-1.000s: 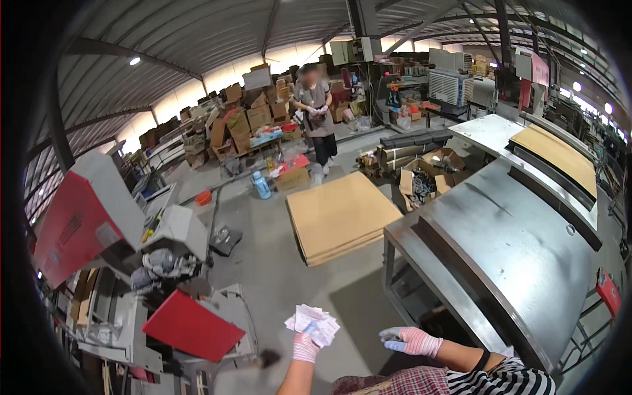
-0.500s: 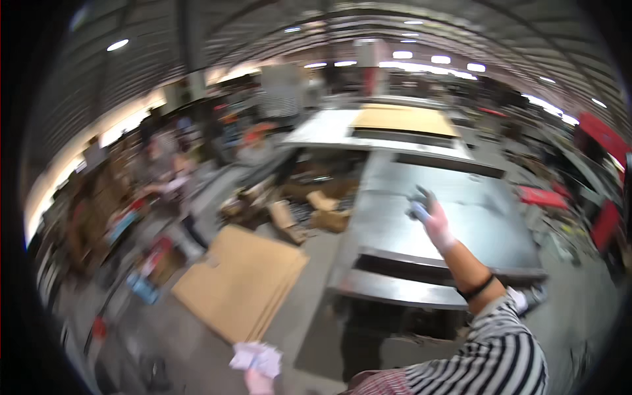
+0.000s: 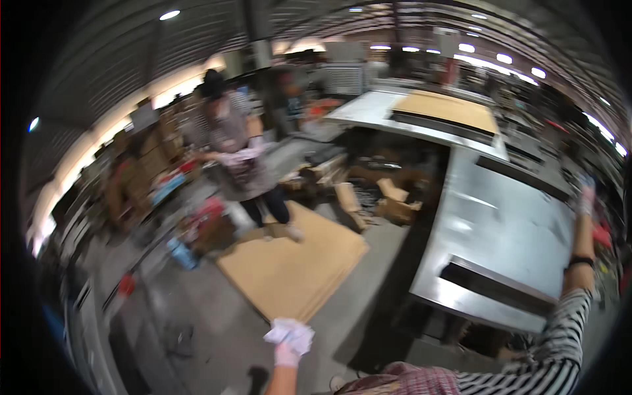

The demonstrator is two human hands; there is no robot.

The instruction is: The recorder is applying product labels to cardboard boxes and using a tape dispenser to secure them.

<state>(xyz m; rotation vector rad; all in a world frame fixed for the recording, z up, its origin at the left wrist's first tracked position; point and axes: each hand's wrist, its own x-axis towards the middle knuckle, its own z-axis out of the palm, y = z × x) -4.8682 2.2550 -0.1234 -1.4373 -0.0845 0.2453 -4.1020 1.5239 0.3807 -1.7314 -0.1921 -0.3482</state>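
My left hand, in a pale glove, is closed round a crumpled white wad; cloth or paper, I cannot make out which. It hangs low in the middle, beside the near corner of flat cardboard sheets on the floor. My right arm reaches out at the far right. My right hand, also with pale covering, is near the right edge of a shiny sheet-metal panel with dark slots at both ends. Its fingers are blurred, and whether it touches the metal does not show.
A person stands at the left behind the cardboard. Beyond the panel lies another metal one with a tan board on it. Scrap cardboard lies between. A blue container and a red object are at the left.
The view has swung left, so panel and cardboard sit further right. My right hand has gone from above the panel's middle to its right side. The person has come nearer the cardboard.
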